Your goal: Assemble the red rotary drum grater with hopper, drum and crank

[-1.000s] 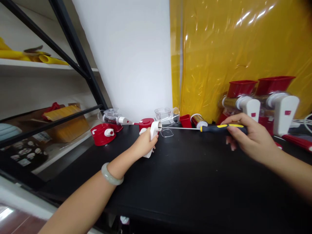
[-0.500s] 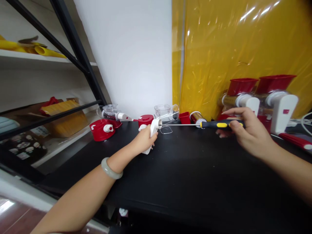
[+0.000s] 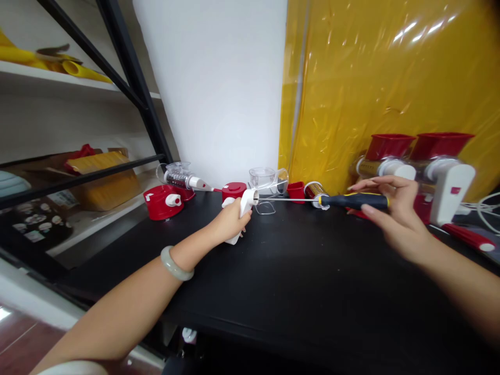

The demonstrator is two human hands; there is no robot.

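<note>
My left hand [image 3: 229, 223] is closed around a white plastic housing [image 3: 242, 212] that stands on the black table [image 3: 297, 291]. A pale green bangle sits on that wrist. My right hand [image 3: 390, 213] holds the black and yellow handle of a long screwdriver [image 3: 351, 200] between thumb and fingertips. The thin metal shaft runs left, level above the table, and its tip sits in the round opening at the top of the white housing.
Behind the housing lie a red lid [image 3: 234, 190], a clear plastic hopper [image 3: 269, 179], a small red cup [image 3: 297, 191] and a metal grating drum [image 3: 314, 191]. Two assembled red and white graters [image 3: 425, 166] stand at the right by yellow sheeting. Red bases [image 3: 162, 198] lie by the black shelf frame.
The right fingers have shifted on the screwdriver handle, from curled over it to a thumb and fingertip hold. The left hand and housing stay put. The camera has turned slightly left.
</note>
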